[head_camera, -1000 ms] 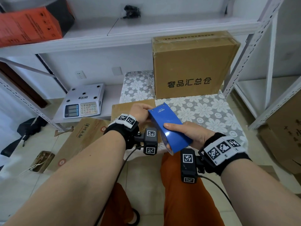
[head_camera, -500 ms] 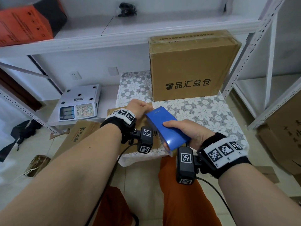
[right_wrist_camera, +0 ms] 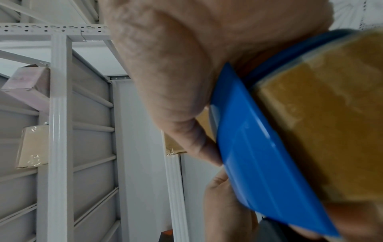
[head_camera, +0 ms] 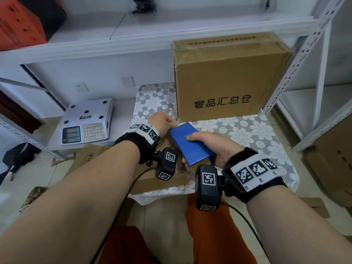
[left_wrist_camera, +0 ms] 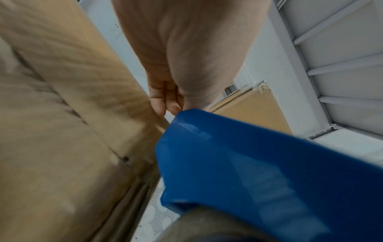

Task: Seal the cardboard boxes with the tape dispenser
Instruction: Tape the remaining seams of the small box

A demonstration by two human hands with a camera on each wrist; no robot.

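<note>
My right hand point(head_camera: 215, 147) grips dispenser point(head_camera: 190, 144) over flat box point(head_camera: 162, 180); left hand point(head_camera: 162, 123) curled at its front, prob. pinching tape.

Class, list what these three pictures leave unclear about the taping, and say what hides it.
- Free tape end: head view, hidden behind the left hand and tape dispenser.
- Left fingertips' hold: left wrist view, blurred, cut off by the dispenser.
- Flat box seam: head view, covered by both wrists.
- Scale display: too small to read.
</note>
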